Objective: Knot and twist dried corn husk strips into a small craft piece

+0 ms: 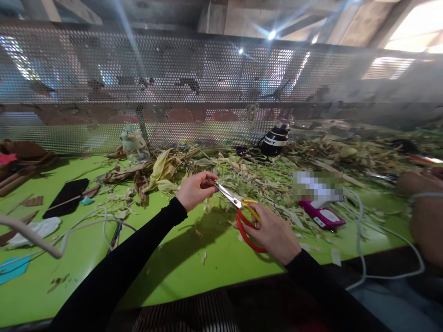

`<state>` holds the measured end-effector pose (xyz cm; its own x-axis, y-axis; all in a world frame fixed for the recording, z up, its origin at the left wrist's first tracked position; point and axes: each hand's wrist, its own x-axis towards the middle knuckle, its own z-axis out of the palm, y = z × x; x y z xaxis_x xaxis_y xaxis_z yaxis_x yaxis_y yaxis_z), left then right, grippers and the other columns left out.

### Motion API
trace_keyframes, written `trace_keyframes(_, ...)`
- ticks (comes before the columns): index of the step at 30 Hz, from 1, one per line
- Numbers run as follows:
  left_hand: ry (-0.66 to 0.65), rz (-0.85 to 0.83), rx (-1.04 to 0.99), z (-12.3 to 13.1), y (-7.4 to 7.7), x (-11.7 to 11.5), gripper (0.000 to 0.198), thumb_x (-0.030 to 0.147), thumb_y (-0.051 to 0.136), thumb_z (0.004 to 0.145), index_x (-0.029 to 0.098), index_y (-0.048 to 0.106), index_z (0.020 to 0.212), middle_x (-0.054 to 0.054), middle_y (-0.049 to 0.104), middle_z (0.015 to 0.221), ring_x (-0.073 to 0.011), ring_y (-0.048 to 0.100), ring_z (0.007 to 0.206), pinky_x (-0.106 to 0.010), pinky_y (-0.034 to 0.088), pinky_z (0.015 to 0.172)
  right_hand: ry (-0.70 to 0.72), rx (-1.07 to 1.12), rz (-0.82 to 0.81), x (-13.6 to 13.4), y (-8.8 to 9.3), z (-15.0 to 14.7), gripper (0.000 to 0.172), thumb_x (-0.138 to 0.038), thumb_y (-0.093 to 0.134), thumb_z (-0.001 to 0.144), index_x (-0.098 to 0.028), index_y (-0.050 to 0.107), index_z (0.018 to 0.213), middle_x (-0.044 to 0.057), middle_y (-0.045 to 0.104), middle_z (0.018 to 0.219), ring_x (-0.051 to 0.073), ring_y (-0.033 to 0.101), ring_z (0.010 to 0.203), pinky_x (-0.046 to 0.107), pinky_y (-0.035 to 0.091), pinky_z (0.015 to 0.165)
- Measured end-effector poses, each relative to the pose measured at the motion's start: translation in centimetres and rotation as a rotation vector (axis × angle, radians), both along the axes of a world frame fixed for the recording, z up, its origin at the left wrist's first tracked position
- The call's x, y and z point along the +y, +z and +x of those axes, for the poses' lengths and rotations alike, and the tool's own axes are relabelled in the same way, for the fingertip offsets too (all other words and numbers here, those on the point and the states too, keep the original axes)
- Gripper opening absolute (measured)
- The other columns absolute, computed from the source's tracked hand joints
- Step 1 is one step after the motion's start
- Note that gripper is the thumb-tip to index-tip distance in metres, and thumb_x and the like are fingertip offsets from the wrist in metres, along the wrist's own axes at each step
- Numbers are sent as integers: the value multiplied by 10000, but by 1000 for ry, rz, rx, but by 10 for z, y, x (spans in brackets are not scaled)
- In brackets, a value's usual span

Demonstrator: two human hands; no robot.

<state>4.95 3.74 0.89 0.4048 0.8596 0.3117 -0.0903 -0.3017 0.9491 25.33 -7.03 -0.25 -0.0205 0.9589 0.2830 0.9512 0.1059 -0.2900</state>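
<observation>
In the middle of the view, my right hand [277,233] is closed round the scissors [236,202], which have one red and one yellow handle. Their blades point up and left, and the tips are at the fingers of my left hand [195,190]. That hand is pinched, with thumb and fingertips together; what it holds is too small to make out. Both hands are above the green table [194,258]. Behind them lie a yellow-green husk [162,170] and many scattered dry leaf pieces [256,180].
A black phone [67,197] and white cables lie left. At the back stand a clear bottle [134,145] and a black bottle [275,139], before a perforated metal screen [166,69]. A magenta device [322,216] lies right, near another person's arm [427,212].
</observation>
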Motion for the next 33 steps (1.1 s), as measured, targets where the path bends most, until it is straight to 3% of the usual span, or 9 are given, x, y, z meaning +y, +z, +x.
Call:
trace_keyframes(6, 9, 6, 41, -1, 1, 0, 261, 161, 693, 649, 144, 620, 899, -28, 695, 749, -107, 644, 663, -199, 489, 599, 71, 170, -112, -3, 6, -1, 386, -505, 533, 792, -214, 545, 1044, 51, 693, 896, 242, 653, 760, 356, 475, 661)
trace_keyframes(13, -64, -93, -71, 0, 4, -4, 298, 143, 678, 666, 139, 627, 959, -20, 665, 727, -89, 625, 655, -196, 495, 622, 135, 625, -254, -6, 2, -5, 255, -444, 536, 783, -206, 549, 875, 33, 666, 723, 205, 652, 668, 287, 484, 515)
trace_keyframes(15, -99, -110, -113, 0, 5, -5, 316, 149, 668, 683, 139, 629, 996, -11, 646, 705, -81, 619, 651, -195, 490, 637, 123, 714, -299, -5, -4, -5, 252, -445, 563, 745, -207, 550, 827, 4, 620, 667, 162, 612, 585, 262, 474, 482)
trace_keyframes(19, -211, -170, -160, -3, 11, -5, 238, 207, 703, 673, 132, 643, 891, -18, 641, 702, -80, 602, 627, -213, 485, 636, 84, 957, -577, -3, -17, -7, 267, -440, 529, 701, -213, 519, 841, -71, 480, 539, 64, 421, 352, 183, 352, 334)
trace_keyframes(22, -254, -202, -139, -7, 16, -5, 235, 243, 732, 652, 127, 631, 830, -21, 637, 688, -86, 595, 608, -230, 482, 634, 79, 1101, -689, -5, -22, -11, 285, -441, 531, 655, -206, 512, 815, -90, 412, 481, 45, 367, 311, 159, 314, 311)
trace_keyframes(27, -337, -271, -78, -11, 18, -4, 278, 278, 731, 661, 140, 601, 864, -30, 654, 708, -113, 626, 638, -260, 477, 661, 60, 1256, -682, -6, -24, -20, 298, -416, 552, 623, -206, 519, 832, -86, 416, 492, 47, 371, 319, 155, 302, 302)
trace_keyframes(30, -316, -296, -78, -12, 17, -4, 269, 288, 732, 663, 144, 582, 835, -39, 670, 724, -111, 634, 634, -223, 453, 600, 33, 1274, -698, -8, -24, -22, 317, -432, 545, 651, -204, 518, 869, -80, 426, 518, 49, 381, 330, 162, 302, 311)
trace_keyframes(33, -274, -310, -88, -13, 16, -3, 277, 292, 754, 637, 134, 554, 747, -39, 673, 692, -105, 629, 594, -213, 452, 561, 132, 1246, -624, -13, -20, -23, 448, -565, 603, 635, -202, 511, 880, -64, 454, 577, 49, 413, 386, 175, 335, 357)
